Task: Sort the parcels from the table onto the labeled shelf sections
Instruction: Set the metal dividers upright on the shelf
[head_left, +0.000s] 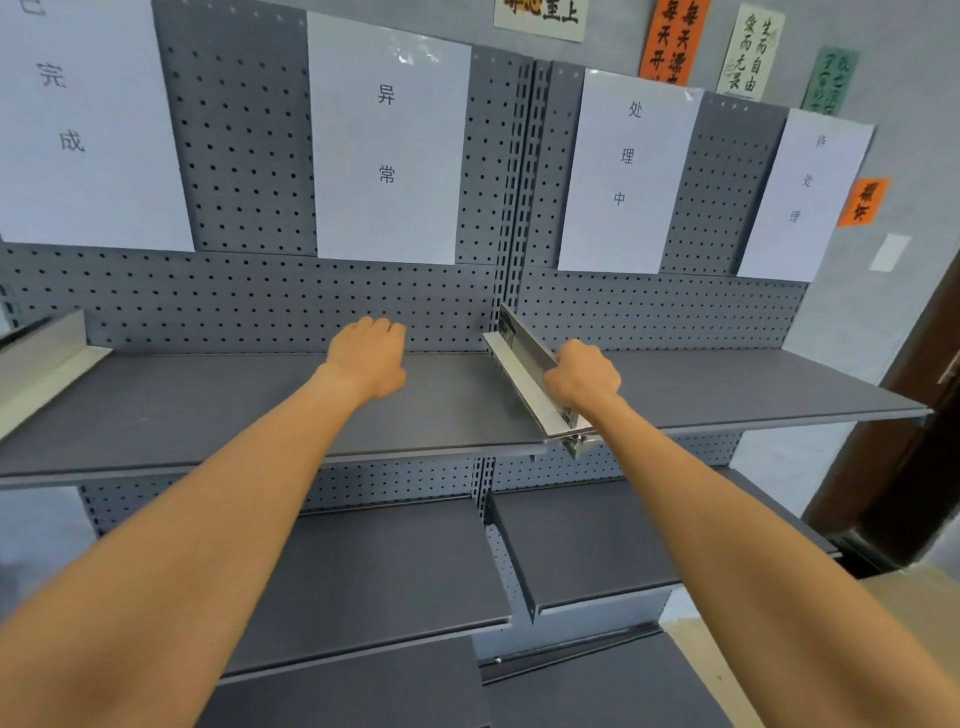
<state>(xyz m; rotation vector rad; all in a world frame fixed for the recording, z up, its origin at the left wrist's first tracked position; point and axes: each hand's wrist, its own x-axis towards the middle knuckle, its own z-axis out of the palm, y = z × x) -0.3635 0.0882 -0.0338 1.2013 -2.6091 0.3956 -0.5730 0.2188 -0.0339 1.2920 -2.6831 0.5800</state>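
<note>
No parcel is in view. The grey top shelf runs under four white paper labels on the pegboard: one at far left, one at centre, two at right. My left hand hovers over or rests on the shelf below the centre label, fingers curled under, with nothing seen in it. My right hand grips the top edge of the shiny metal divider that stands between the centre and right sections.
A second metal divider stands at the shelf's left end. Lower grey shelves step out below. Coloured paper signs hang on the wall above. A dark door frame borders the right side.
</note>
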